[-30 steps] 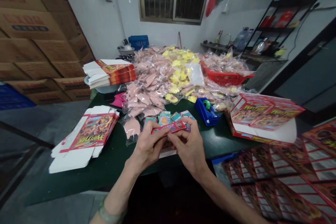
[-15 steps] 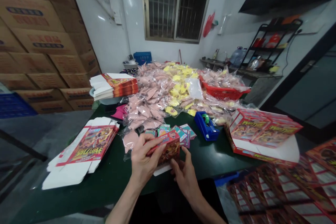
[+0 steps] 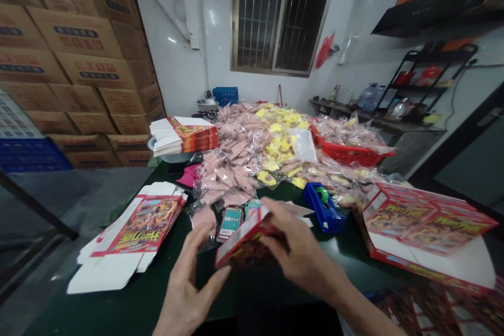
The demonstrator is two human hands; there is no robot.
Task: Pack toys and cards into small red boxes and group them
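In the head view, a small cardboard box (image 3: 246,241) printed in red and yellow was held tilted above the front of a dark green table (image 3: 244,294), its white-edged end turned down to the left. It was gripped by the right hand (image 3: 303,257), with the fingers (image 3: 275,218) closed over its upper side. The left hand (image 3: 192,273) was held open just beside the box, with its fingers spread and curved upward; contact with the box could not be made out.

Beyond the box, a printed card (image 3: 230,223) was lying on the table. To the left of the box, flat box blanks (image 3: 134,236) had been laid on the table, and to its right, a blue tape dispenser (image 3: 325,207) and a pile of larger printed boxes (image 3: 425,226) were placed. Behind the box, a heap of pink and yellow bagged items (image 3: 252,152) was spread across the table, with a red basket (image 3: 350,149) set at its right side.
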